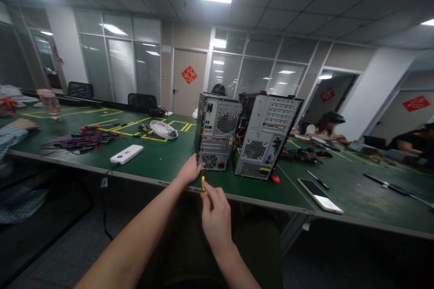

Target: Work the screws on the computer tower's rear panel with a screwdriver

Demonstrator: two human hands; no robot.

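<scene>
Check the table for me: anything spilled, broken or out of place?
Nothing looks spilled or plainly broken. Two untidy spots, both left of the left-hand computer: loose wires lie in a tangled heap, and a black cord runs from the white box over the front edge of the table, where it could snag.

So I had this PC tower (220, 137) standing upright on the green table (172, 156), close to the edge, silver back panel facing me. Big fan grille (227, 123) up top, ports (208, 131) to the left of it, second fan (209, 161) down low with a red bit (221, 164) beside it. My yellow-and-black screwdriver (203, 181) pointed at the bottom left corner; couldn't tell if its tip touched.
</scene>
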